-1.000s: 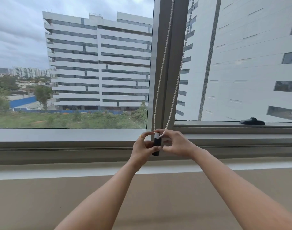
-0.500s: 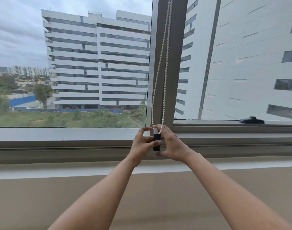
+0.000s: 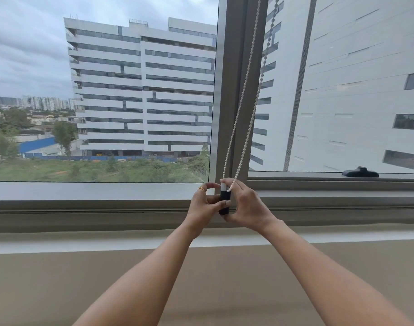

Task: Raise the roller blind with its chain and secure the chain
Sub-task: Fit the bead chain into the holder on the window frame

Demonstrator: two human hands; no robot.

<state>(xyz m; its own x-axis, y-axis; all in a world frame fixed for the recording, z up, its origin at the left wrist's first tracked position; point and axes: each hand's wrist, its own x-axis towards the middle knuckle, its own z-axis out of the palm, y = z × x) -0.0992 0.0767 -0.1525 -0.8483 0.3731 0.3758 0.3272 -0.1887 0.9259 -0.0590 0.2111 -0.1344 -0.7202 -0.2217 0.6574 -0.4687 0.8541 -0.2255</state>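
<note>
1. You stand facing a wide window, both bare forearms reaching forward to meet at the foot of the grey window post point(image 3: 234, 90) between two panes
2. The bead chain point(image 3: 248, 137) is white and hangs as two strands in front of that post; the strands draw together as they come down and end in a small loop at your fingertips
3. The loop sits at the white top of a chain holder point(image 3: 224, 203), a small upright piece with a black body, held in front of the lower window frame point(image 3: 107, 208)
4. Your left hand point(image 3: 206, 203) grips the holder from the left, fingers laid across the black body, thumb and forefinger curled near the white top; a gold ring point(image 3: 201, 189) shows on one finger
5. Your right hand point(image 3: 247, 208) curls round the holder from the right, forefinger hooked over the top where the loop passes, thumb near the lower end
6. A black window handle point(image 3: 360, 172) lies on the right-hand frame, well apart from your hands
7. Beyond the glass are a pale office block point(image 3: 142, 90), grass and grey cloud
</note>
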